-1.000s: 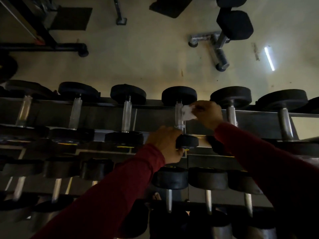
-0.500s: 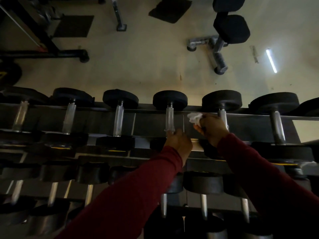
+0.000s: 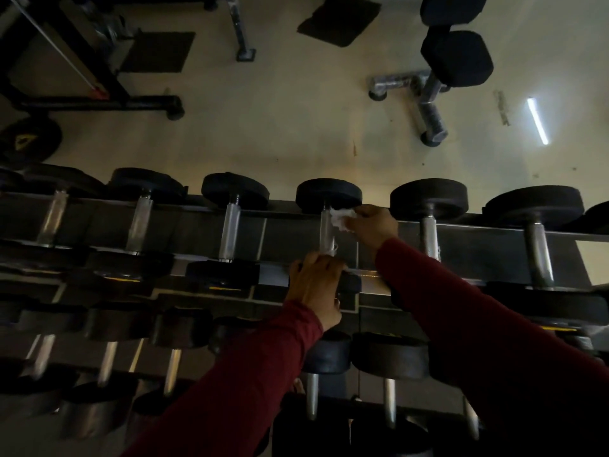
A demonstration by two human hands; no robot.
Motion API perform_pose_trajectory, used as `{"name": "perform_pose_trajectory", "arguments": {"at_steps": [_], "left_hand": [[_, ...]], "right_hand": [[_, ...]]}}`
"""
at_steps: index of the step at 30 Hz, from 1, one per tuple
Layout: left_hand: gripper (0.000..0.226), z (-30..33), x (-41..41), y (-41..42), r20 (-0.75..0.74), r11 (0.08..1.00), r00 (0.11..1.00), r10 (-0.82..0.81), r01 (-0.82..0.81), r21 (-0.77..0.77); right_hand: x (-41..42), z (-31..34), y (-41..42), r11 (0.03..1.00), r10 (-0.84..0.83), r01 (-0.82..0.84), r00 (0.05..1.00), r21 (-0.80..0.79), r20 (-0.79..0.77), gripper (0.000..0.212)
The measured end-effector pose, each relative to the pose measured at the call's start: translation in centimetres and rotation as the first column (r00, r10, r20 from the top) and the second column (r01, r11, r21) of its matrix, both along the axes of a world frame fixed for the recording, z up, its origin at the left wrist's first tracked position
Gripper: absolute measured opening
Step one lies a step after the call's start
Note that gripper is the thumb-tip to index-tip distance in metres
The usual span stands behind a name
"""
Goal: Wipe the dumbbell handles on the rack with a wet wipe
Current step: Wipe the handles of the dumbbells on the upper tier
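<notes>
1. Rack point(image 3: 296, 232): a dark, tiered metal frame that carries rows of dumbbells; the top row runs from its left edge to its right edge.
2. Dumbbell point(image 3: 328, 196): black round heads and a bright metal handle point(image 3: 326, 230), lying near the middle of the top row, between two neighbouring dumbbells.
3. Wet wipe point(image 3: 341, 219): a crumpled white wad touching the far end of that handle, just below the far head.
4. Right hand point(image 3: 372, 225): fingers curled, pinching the wipe against the handle; red sleeve point(image 3: 478, 324) behind it.
5. Left hand point(image 3: 314, 285): fingers curled over the near head of the same dumbbell, gripping it at the rack's front edge.
6. Floor point(image 3: 296, 110): pale, with a bench point(image 3: 454, 61) and a machine base beyond the rack.
</notes>
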State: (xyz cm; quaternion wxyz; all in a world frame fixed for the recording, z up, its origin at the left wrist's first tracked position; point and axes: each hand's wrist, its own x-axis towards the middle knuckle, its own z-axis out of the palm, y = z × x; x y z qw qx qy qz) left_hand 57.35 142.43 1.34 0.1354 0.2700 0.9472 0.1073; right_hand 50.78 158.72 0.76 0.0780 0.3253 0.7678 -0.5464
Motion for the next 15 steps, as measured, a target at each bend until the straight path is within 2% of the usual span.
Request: {"name": "perform_pose_trajectory", "arguments": {"at_steps": [1,3,5,8,11,15], "left_hand": [[0.068,-0.2,0.0,-0.1,0.036,0.992,0.993,0.112,-0.115,0.061],[0.082,-0.7,0.2,-0.4,0.134,0.915,0.925,0.356,-0.374,0.152],[0.092,-1.2,0.3,-0.5,0.209,0.847,0.865,0.457,-0.495,0.195],[0.094,-1.8,0.1,-0.8,0.217,0.852,0.873,0.438,-0.479,0.210],[0.095,-2.1,0.1,-1.0,0.219,0.858,0.882,0.418,-0.462,0.222],[0.095,-1.8,-0.1,-0.9,0.236,0.872,0.883,0.407,-0.452,0.189]], "right_hand": [[-0.5,0.1,-0.3,0.993,0.032,-0.031,0.999,0.112,-0.001,0.023],[-1.6,-0.1,-0.8,0.945,0.104,-0.113,0.993,0.308,0.047,0.018],[-1.9,-0.2,-1.3,0.874,0.194,-0.238,0.970,0.423,0.146,0.020],[-0.7,-0.9,-1.4,0.855,0.272,-0.344,0.935,0.388,0.229,0.025],[2.3,-0.8,-1.5,0.894,0.315,-0.364,0.925,0.261,0.212,0.016],[3.2,-0.6,-1.8,0.894,0.323,-0.356,0.933,0.271,0.161,0.015]]}}
